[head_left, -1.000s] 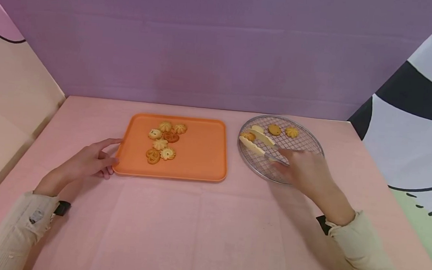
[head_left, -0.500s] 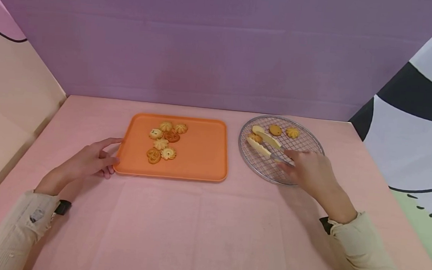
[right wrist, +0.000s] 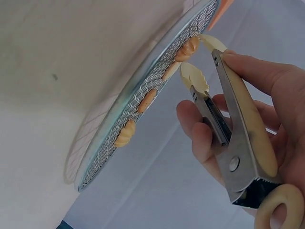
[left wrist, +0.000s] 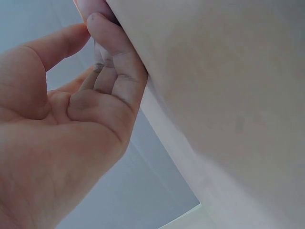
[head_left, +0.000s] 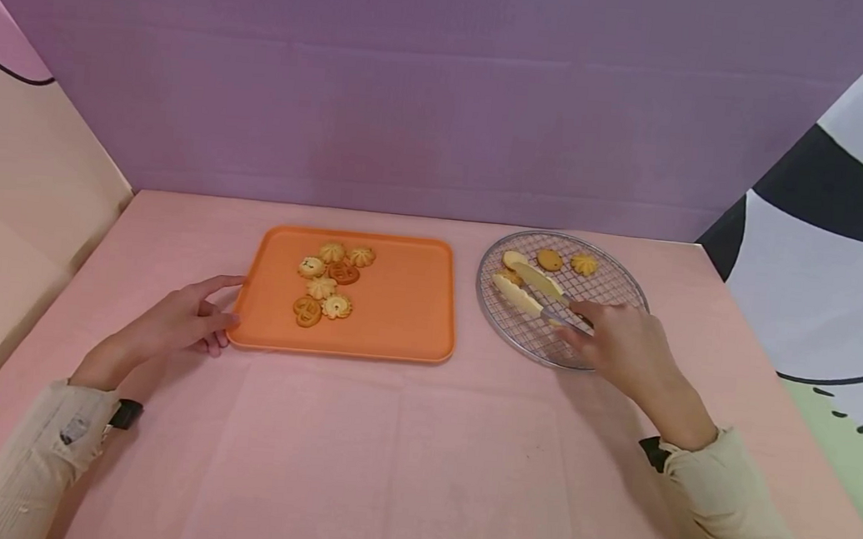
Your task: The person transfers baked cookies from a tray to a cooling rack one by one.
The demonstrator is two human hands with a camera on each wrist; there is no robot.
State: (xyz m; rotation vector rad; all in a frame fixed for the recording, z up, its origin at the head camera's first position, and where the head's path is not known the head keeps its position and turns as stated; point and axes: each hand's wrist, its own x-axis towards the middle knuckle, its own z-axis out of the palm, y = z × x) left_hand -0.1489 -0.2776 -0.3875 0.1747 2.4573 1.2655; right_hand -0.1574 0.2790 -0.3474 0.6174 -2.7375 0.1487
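Note:
My right hand [head_left: 625,346] grips a pair of tongs [head_left: 543,281] with cream tips and metal arms, also plain in the right wrist view. The tongs are spread, their tips low over the left part of the round wire rack [head_left: 520,342]. A ridged golden cookie [right wrist: 188,49] lies at the tips, partly hidden by them from above. Beside it on the rack are a pale cookie [head_left: 515,259], an oval brown cookie [head_left: 549,260] and a star-shaped cookie [head_left: 585,265]. My left hand [head_left: 176,318] holds the left rim of the orange tray [head_left: 407,301], index finger extended along it.
Several cookies [head_left: 321,287] of different shapes are grouped on the left half of the tray. Tray and rack stand side by side on a pink cloth [head_left: 388,458], with a gap between them. A purple backdrop [head_left: 442,120] rises behind.
The tongs and right hand have shifted slightly right, and the ridged cookie at the tips has moved right with them. In the last half second little differs. The left hand stays at the tray.

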